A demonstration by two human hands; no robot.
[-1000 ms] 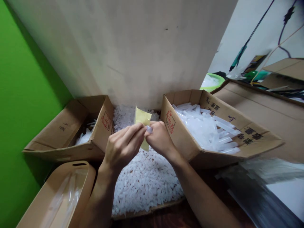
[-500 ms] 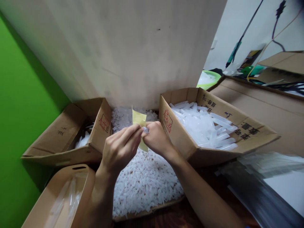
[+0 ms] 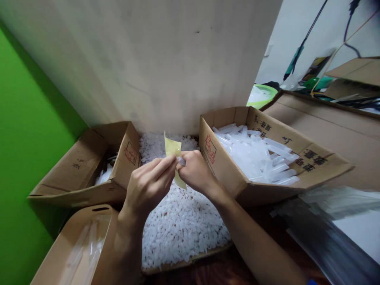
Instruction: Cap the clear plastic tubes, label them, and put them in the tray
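Note:
My left hand (image 3: 150, 186) and my right hand (image 3: 194, 172) meet fingertip to fingertip above a heap of small white plastic pieces (image 3: 181, 229). Both pinch a yellow slip of paper (image 3: 172, 148) that stands up between them, its lower end hanging below the fingers. A small clear plastic piece (image 3: 181, 161) shows at my right fingertips, against the slip. Both hands are closed in a pinch.
A cardboard box (image 3: 234, 174) of clear plastic tubes (image 3: 258, 156) stands at right. Another box (image 3: 80, 174) sits at left, and a tan tray (image 3: 74, 249) lies at bottom left. A pale board (image 3: 163, 59) rises behind; a green wall (image 3: 26, 138) is left. Clear bags (image 3: 332, 221) lie at right.
My hands and the yellow slip have stayed together with only slight shifts; the view moved a little.

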